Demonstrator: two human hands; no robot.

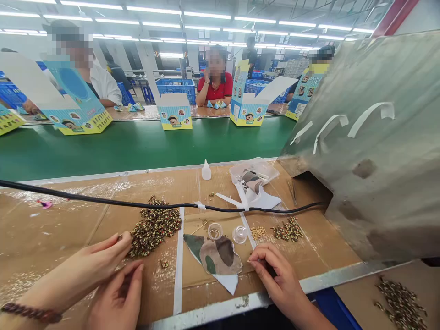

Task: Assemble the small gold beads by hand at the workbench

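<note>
My left hand (117, 295) is low on the cardboard-covered table, fingers curled and thumb close to the index finger; anything between them is too small to make out. Just beyond it lies a heap of small dark, cream and red pieces (156, 227). My right hand (275, 270) pinches thumb and index finger together beside a camouflage cloth patch (220, 254) on white backing. What the pinch holds, if anything, is hidden. Past the cloth are a clear round cup (215, 231) and another small clear cup (239, 234). Tan beads (257, 233) and a smaller heap (288, 229) sit nearby.
Another person's hand (85, 261), with a beaded bracelet, reaches in from the left. A black cable (103, 199) crosses the table. Behind are a dropper bottle (206, 170), a plastic tray (271, 169) and a green conveyor (154, 146) with printed boxes. A grey panel (385, 160) stands right.
</note>
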